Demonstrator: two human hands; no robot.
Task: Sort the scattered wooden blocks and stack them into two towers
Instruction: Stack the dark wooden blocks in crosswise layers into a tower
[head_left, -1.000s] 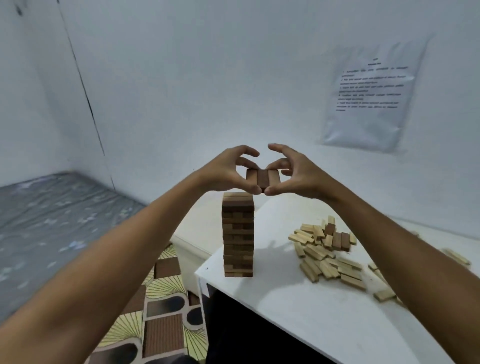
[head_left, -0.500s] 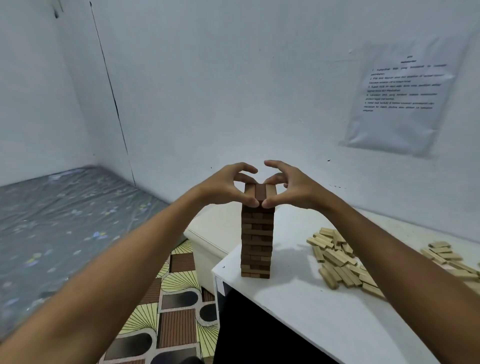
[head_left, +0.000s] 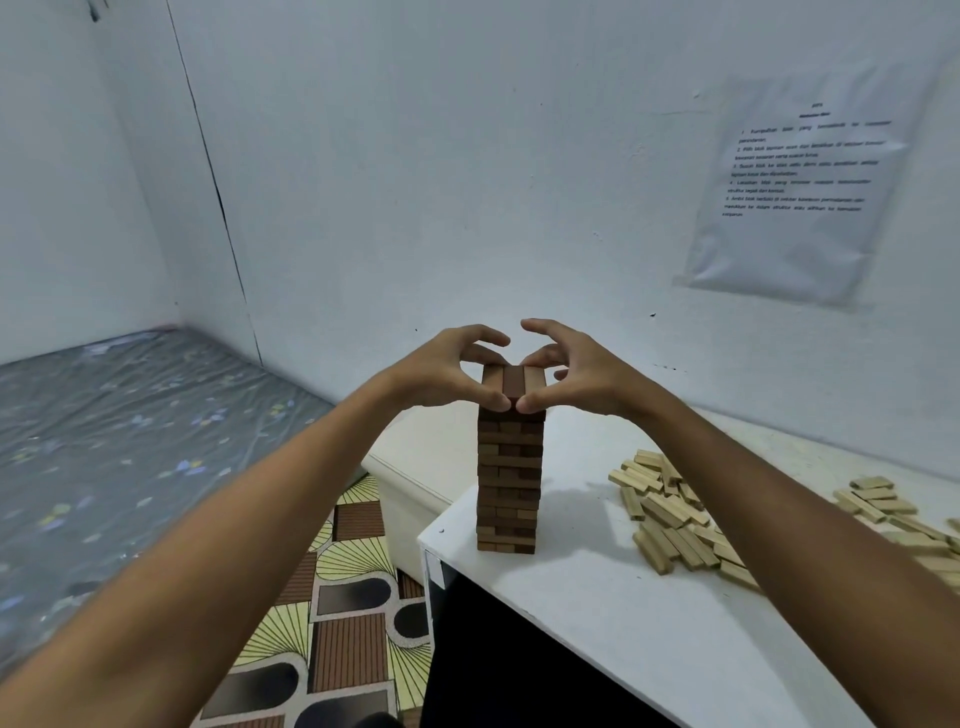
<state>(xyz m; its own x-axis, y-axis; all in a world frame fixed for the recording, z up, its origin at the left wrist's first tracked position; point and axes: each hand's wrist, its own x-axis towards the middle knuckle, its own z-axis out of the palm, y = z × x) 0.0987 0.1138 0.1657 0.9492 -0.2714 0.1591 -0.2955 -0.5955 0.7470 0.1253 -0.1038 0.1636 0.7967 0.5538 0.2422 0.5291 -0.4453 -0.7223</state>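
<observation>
A tall tower of dark brown blocks (head_left: 508, 483) stands near the left corner of the white table (head_left: 613, 613). On its top lies a row of three brown blocks (head_left: 513, 382). My left hand (head_left: 449, 371) pinches that row from the left and my right hand (head_left: 569, 371) pinches it from the right, thumbs at the near end and fingers curled over the far end. A heap of pale wooden blocks (head_left: 670, 512) lies on the table to the right of the tower.
More pale blocks (head_left: 883, 506) lie at the table's far right, partly behind my right forearm. A printed sheet (head_left: 795, 192) hangs on the wall. Left of the table are a patterned floor mat (head_left: 337, 623) and a grey mattress (head_left: 130, 441).
Both hands carried the row of three brown blocks from above and right of the tower down onto its top. The camera view shifted left, so the tower now appears further right.
</observation>
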